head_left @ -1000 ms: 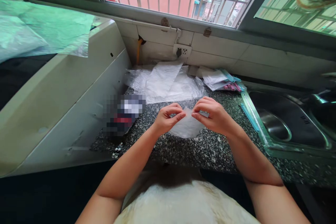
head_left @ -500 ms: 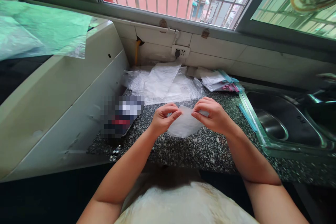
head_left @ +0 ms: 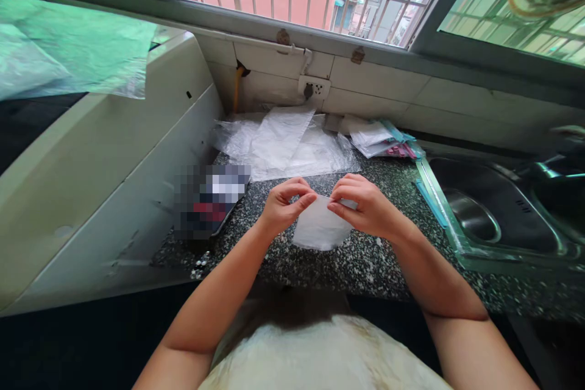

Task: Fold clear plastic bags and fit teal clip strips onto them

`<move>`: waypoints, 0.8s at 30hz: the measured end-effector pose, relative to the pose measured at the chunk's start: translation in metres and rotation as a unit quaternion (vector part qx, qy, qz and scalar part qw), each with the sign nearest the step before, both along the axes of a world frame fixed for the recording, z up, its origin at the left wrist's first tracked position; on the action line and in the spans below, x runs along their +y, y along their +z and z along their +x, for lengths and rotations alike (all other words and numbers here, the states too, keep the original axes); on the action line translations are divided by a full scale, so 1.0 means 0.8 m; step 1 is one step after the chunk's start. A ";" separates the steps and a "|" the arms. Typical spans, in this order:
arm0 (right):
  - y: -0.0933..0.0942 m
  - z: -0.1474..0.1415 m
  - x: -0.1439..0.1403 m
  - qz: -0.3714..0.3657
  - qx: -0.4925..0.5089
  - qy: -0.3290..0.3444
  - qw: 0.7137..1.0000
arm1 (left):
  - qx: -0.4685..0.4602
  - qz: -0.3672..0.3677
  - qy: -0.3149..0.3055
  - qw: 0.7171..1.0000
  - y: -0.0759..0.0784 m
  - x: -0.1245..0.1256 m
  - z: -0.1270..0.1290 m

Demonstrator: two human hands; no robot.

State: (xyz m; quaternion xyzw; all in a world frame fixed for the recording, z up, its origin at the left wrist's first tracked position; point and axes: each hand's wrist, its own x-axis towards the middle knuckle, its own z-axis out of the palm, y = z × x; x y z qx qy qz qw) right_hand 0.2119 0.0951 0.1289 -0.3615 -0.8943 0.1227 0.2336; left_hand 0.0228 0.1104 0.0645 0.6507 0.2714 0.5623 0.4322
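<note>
A small translucent white plastic bag [head_left: 321, 226] hangs between my two hands, over the speckled dark countertop [head_left: 315, 268]. My left hand [head_left: 287, 204] pinches its upper left edge between thumb and forefinger. On the other side, my right hand [head_left: 363, 204] pinches the upper edge, its fingertips close to the left ones and part of the bag showing behind its fingers. Beyond the hands lies a spread pile of clear and whitish plastic bags [head_left: 283, 140], against the tiled wall.
Right of the pile are bags with blue and pink strips [head_left: 388, 140]. A metal sink [head_left: 493, 207] is set in at the right, a blue strip [head_left: 432, 204] by its rim. A blurred-out dark object [head_left: 212, 201] lies left, beside a pale appliance side [head_left: 137, 195]. A socket [head_left: 315, 88] is on the wall.
My right hand has shifted left, nearer my left hand. The bag's lower edge hangs slightly lower and looks flatter and straighter. Both hands still pinch it.
</note>
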 end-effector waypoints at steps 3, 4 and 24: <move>0.001 0.002 0.001 -0.005 -0.001 -0.015 1.000 | -0.008 -0.009 0.005 1.000 -0.001 0.000 0.001; 0.001 0.003 0.001 -0.005 -0.002 -0.020 1.000 | -0.011 -0.013 0.006 1.000 -0.002 0.001 0.000; 0.008 0.018 0.005 0.051 -0.005 -0.040 0.998 | -0.058 -0.048 0.054 0.996 -0.002 0.004 -0.001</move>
